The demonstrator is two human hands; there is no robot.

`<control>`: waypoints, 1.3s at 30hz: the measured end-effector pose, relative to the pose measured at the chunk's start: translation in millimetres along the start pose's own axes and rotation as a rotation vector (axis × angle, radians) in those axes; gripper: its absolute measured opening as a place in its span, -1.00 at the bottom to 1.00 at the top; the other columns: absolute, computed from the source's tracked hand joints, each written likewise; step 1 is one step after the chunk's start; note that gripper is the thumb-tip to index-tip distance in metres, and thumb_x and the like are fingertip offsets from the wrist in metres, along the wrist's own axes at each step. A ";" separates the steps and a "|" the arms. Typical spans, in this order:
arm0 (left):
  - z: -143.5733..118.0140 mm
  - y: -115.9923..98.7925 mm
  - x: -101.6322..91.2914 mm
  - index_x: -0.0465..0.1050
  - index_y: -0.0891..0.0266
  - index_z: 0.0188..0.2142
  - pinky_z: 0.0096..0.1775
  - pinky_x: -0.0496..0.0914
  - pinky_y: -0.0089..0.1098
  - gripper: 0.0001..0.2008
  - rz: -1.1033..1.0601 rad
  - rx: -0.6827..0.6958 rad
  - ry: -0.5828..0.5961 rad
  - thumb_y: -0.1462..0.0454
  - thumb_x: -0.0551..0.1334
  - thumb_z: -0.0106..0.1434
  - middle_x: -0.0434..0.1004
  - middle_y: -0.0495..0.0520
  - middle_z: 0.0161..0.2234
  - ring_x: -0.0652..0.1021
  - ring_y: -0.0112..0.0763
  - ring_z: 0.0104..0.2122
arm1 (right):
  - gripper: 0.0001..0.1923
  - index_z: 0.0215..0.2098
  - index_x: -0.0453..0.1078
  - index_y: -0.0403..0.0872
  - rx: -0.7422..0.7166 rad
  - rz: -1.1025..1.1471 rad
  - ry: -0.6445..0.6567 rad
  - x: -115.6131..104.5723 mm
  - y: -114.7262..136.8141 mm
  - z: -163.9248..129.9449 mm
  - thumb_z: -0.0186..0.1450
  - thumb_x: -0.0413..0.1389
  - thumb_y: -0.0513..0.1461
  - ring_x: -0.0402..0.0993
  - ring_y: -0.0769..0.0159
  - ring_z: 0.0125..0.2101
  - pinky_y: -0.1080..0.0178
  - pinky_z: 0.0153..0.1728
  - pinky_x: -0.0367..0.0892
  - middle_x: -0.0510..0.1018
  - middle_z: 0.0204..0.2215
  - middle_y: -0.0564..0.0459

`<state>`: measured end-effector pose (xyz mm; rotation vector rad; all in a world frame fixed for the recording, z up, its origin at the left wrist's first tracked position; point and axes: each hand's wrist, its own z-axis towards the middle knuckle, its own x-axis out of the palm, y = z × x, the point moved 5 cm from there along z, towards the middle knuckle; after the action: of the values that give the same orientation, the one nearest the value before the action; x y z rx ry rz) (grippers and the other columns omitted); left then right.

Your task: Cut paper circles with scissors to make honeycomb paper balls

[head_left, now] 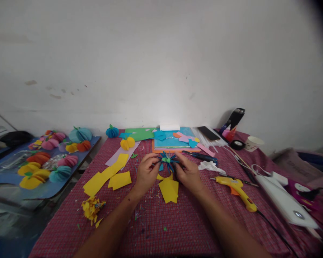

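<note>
Between my two hands is a blue folded-paper pumpkin (168, 161) with a green top, its thin leaves fanned outward. My left hand (148, 170) pinches its left side, fingers closed at the paper's edge. On the opposite side, my right hand (190, 170) grips the paper too, with the fingers curled around it. Just below lie cut yellow paper pieces (169, 190) on the tablecloth. A finished yellow paper pumpkin (127, 143) and a blue one (112, 131) stand farther back on the left.
A yellow glue gun (238, 190) with a cord lies to the right, near a white power bank-like slab (285, 200). Yellow strips (107, 173) and crumpled yellow scraps (91, 209) lie left. A blue side table (54, 188) bears several paper pumpkins. A black bottle (236, 118) leans behind.
</note>
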<state>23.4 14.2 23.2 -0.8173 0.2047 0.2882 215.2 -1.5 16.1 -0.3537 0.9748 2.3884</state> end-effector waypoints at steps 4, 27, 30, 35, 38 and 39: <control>0.3 -1.2 -0.3 0.51 0.17 -0.32 -0.14 0.44 -0.29 -0.91 -0.002 0.011 0.000 0.35 0.22 0.25 0.50 0.13 -0.12 0.51 -0.30 -0.12 | -0.49 0.22 0.28 0.08 -0.002 0.007 -0.005 0.1 1.1 0.3 0.31 0.07 -0.30 0.59 0.19 -0.17 0.13 -0.12 0.50 0.60 -0.07 0.02; 0.4 -1.6 0.0 0.50 0.18 -0.33 -0.20 0.41 -0.36 -0.92 0.004 0.004 -0.001 0.37 0.22 0.24 0.50 0.08 -0.22 0.51 -0.36 -0.20 | -0.48 0.24 0.25 0.07 0.041 0.043 -0.021 1.4 -1.9 -0.6 0.31 0.10 -0.27 0.60 0.20 -0.20 0.14 -0.15 0.52 0.63 -0.13 0.02; 0.4 -1.9 -0.2 0.50 0.18 -0.32 -0.18 0.41 -0.36 -0.91 0.006 0.008 0.001 0.37 0.23 0.23 0.49 0.08 -0.22 0.51 -0.37 -0.19 | -0.48 0.23 0.26 0.08 0.039 0.031 -0.022 1.3 -1.9 -0.7 0.31 0.10 -0.27 0.61 0.20 -0.21 0.14 -0.16 0.52 0.63 -0.14 0.02; 0.6 -3.6 -0.9 0.50 0.18 -0.32 -0.21 0.41 -0.37 -0.92 0.012 0.008 0.005 0.36 0.23 0.23 0.50 0.08 -0.22 0.51 -0.37 -0.20 | -0.49 0.23 0.26 0.08 0.040 0.019 -0.035 1.2 -2.5 -0.8 0.31 0.10 -0.27 0.61 0.19 -0.20 0.14 -0.15 0.52 0.63 -0.13 0.03; 1.0 -4.5 -1.0 0.50 0.18 -0.34 -0.22 0.41 -0.38 -0.92 0.012 0.014 -0.001 0.37 0.24 0.23 0.50 0.08 -0.23 0.51 -0.37 -0.21 | -0.49 0.22 0.27 0.07 0.040 0.026 -0.036 1.2 -2.4 -0.7 0.31 0.10 -0.27 0.60 0.19 -0.19 0.14 -0.15 0.51 0.63 -0.12 0.02; 1.3 -4.8 -1.0 0.50 0.19 -0.34 -0.21 0.41 -0.37 -0.93 0.012 0.018 -0.003 0.37 0.24 0.22 0.51 0.08 -0.23 0.51 -0.37 -0.21 | -0.49 0.22 0.27 0.06 0.042 0.029 -0.036 1.2 -2.4 -0.6 0.31 0.10 -0.27 0.60 0.19 -0.19 0.14 -0.15 0.51 0.62 -0.12 0.01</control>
<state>24.1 11.8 27.7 -0.7979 0.2087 0.2982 215.6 0.0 13.8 -0.2819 1.0192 2.3881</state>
